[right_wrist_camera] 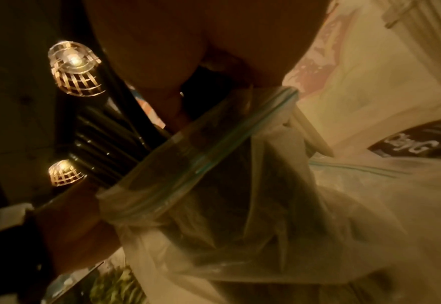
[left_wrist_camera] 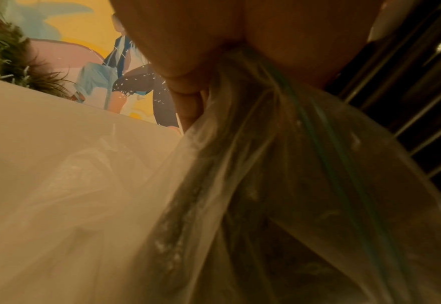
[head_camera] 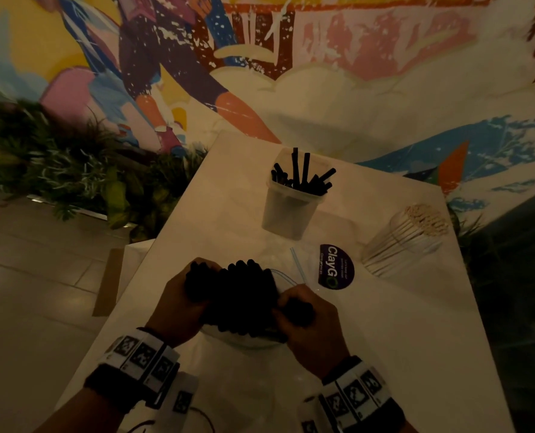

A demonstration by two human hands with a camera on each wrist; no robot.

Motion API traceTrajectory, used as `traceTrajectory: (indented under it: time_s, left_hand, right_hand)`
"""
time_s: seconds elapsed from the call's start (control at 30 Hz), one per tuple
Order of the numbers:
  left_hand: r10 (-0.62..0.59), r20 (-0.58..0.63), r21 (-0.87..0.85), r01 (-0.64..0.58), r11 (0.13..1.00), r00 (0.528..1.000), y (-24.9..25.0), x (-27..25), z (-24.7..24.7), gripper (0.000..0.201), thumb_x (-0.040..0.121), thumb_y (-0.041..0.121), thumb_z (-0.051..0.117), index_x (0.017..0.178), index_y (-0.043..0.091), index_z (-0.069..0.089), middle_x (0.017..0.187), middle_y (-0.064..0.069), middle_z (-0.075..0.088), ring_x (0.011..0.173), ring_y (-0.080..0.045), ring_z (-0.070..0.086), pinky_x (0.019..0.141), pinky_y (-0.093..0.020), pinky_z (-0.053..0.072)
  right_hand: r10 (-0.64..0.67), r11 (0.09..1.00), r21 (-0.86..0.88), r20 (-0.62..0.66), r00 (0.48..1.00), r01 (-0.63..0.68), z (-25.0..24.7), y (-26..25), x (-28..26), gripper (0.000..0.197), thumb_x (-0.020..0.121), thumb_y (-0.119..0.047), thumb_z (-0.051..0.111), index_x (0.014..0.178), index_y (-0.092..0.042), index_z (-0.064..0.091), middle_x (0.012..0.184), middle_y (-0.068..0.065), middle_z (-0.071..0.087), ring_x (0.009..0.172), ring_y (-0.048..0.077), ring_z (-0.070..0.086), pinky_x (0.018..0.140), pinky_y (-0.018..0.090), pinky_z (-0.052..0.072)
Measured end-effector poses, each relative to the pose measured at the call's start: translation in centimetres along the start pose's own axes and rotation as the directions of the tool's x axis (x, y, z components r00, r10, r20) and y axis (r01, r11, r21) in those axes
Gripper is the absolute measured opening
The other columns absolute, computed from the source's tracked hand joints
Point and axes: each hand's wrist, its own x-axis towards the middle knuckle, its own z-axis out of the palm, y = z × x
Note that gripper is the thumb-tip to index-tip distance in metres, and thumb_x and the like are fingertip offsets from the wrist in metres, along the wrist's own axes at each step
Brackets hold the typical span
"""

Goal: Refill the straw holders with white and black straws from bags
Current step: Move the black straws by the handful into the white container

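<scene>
Both hands at six o'clock: left hand curled round the bundle of black straws, right hand pinching the clear zip bag at its mouth. At three o'clock, a round purple sticker reads "ClayGo". At twelve, the black-straw holder; white-straw holder at two.

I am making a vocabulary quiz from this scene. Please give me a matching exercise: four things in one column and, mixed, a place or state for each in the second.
Things:
1. black straws
2. cup
3. white straws
4. round sticker

Places or states:
a. flat on the table, between the two holders
b. held in both hands, partly in a clear bag
c. standing in a clear holder at the right
d. upright, partly filled with black straws

Pairs: 1-b, 2-d, 3-c, 4-a
</scene>
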Motion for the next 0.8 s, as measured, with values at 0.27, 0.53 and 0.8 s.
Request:
traceTrajectory:
  time_s: [0.27, 0.53, 0.8]
  left_hand:
    - [0.007, -0.007, 0.032, -0.007, 0.999, 1.000, -0.2, -0.1, -0.1, 0.021, 0.063, 0.037, 0.064, 0.083, 0.030, 0.060, 0.091, -0.005, 0.064, 0.083, -0.027, 0.061, 0.080, -0.044, 0.049]
    - [-0.004, -0.013, -0.023, 0.004, 1.000, 1.000, -0.4, 0.5, 0.5, 0.035, 0.058, 0.036, 0.061, 0.086, 0.015, 0.056, 0.087, 0.011, 0.067, 0.077, -0.004, 0.061, 0.074, -0.015, 0.050]
    - [-0.011, -0.044, -0.043, 0.009, 0.999, 0.999, -0.5, 1.0, 1.6, 0.033, 0.063, 0.027, 0.065, 0.088, 0.009, 0.053, 0.083, 0.014, 0.067, 0.076, 0.000, 0.061, 0.072, -0.011, 0.050]
  right_hand:
    - [0.106, 0.994, 0.042, -0.012, 0.994, -0.105, 0.2, 0.1, 0.6, 0.019, 0.077, -0.037, 0.057, 0.072, -0.021, 0.049, 0.065, -0.003, 0.055, 0.056, 0.011, 0.050, 0.055, 0.039, 0.047]
    - [0.142, 0.866, 0.498, -0.155, 0.978, -0.047, -3.0, -3.3, 1.2, 0.013, 0.074, 0.004, 0.054, 0.073, -0.005, 0.044, 0.076, 0.012, 0.069, 0.077, 0.024, 0.067, 0.073, 0.026, 0.054]
    - [-0.165, 0.717, 0.629, -0.266, 0.950, 0.300, -11.6, -9.2, 6.7, 0.023, 0.084, 0.011, 0.051, 0.077, -0.011, 0.050, 0.078, 0.010, 0.067, 0.074, 0.033, 0.060, 0.077, 0.047, 0.051]
